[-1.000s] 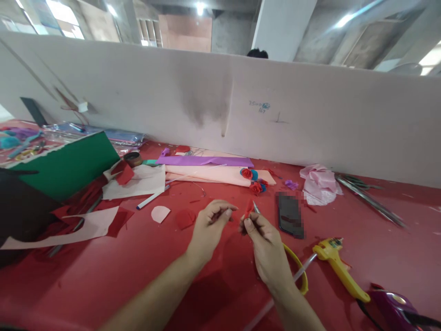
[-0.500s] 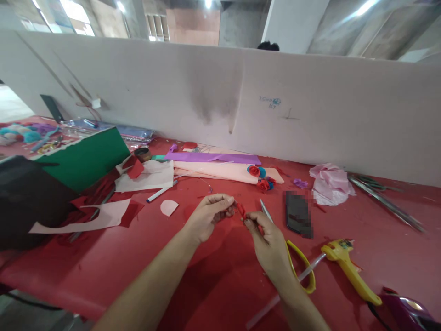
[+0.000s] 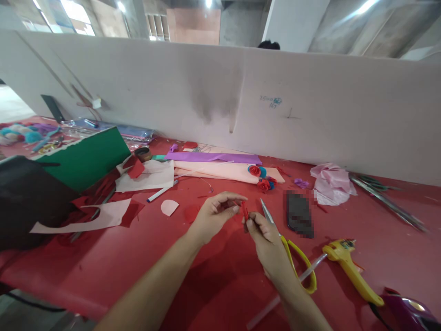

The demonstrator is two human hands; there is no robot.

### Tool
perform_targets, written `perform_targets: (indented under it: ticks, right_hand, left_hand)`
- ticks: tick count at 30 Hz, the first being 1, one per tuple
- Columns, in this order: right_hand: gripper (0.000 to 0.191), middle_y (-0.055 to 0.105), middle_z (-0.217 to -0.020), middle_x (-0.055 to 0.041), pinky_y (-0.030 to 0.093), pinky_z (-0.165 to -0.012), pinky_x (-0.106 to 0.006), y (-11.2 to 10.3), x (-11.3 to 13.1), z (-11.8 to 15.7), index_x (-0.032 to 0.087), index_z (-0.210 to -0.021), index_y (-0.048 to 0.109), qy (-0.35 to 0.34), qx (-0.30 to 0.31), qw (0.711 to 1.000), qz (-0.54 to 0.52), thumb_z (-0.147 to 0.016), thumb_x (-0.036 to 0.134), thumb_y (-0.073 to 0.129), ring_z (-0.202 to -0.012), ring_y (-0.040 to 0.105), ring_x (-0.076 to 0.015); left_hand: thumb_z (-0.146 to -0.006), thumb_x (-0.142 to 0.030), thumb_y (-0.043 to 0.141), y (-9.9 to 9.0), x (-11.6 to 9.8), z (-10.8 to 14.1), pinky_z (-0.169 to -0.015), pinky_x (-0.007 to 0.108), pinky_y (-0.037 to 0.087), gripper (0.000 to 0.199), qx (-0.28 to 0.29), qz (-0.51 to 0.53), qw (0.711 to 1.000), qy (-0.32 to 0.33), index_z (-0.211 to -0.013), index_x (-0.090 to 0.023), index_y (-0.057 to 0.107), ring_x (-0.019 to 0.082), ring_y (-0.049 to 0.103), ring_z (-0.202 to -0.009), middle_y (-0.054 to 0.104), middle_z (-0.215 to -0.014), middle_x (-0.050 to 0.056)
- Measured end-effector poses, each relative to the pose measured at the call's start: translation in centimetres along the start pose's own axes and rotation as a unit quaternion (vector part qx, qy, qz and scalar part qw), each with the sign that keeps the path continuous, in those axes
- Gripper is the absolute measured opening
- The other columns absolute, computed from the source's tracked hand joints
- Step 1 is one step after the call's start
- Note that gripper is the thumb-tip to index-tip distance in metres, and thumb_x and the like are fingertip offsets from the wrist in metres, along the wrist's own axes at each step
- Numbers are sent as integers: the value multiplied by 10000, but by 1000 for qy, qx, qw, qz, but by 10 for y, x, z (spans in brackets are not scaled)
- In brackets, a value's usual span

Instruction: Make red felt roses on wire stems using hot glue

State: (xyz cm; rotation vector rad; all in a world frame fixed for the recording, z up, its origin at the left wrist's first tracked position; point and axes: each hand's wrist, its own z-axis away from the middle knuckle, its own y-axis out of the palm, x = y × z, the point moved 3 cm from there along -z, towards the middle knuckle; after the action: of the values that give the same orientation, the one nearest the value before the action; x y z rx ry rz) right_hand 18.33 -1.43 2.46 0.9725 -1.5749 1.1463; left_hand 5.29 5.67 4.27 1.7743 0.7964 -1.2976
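Observation:
A small red piece (image 3: pixel 245 209), rolled or folded, is pinched upright between the fingertips of my right hand (image 3: pixel 267 236). My left hand (image 3: pixel 215 216) is just left of it, its thumb and fingers apart and curved toward the piece; whether a fingertip touches it is hard to tell. Yellow-handled scissors (image 3: pixel 299 262) lie beside and partly behind my right hand, blades pointing away. Farther back, red and blue paper flowers (image 3: pixel 255 171) rest on the peach paper (image 3: pixel 220 171).
A phone (image 3: pixel 299 214), a yellow glue gun (image 3: pixel 351 271) and pink crumpled material (image 3: pixel 330 184) are at the right. Paper scraps (image 3: pixel 110 215), a marker (image 3: pixel 161 191) and a green board (image 3: pixel 89 158) are at the left. A white partition (image 3: pixel 155 87) stands behind.
My left thumb and fingers have spread apart and shifted slightly. The red piece now stands more upright in my right hand's fingertips.

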Motion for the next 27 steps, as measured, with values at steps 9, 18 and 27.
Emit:
perform_targets:
  ticks: [9,18,27]
  right_hand:
    - [248,461,-680,22,367,-653,-255,3,1,2,214,-701,525,27,35,996,-73,-883,379,494,-672,432,-153]
    - [193,473,-656,20,366,-593,-248,-1,9,3,206,-786,547,-24,-7,998,57,-910,320,454,-619,452,-148]
    - [133,590,-782,-21,405,-661,-254,-3,20,10,202,-838,554,-121,-55,977,164,-921,233,455,-711,545,-160]
  left_hand:
    - [-750,-208,664,-5,-2,-2,-764,292,464,54,-16,-60,996,66,-799,-184,663,148,561,-796,610,-857,40]
    - [-751,-212,695,-8,-8,-2,-953,381,401,64,25,-125,982,142,-814,-211,683,198,548,-1002,564,-1018,66]
    - [-778,-183,659,-12,-13,-2,-913,386,418,42,-5,-209,956,204,-746,-210,664,202,526,-998,531,-999,60]
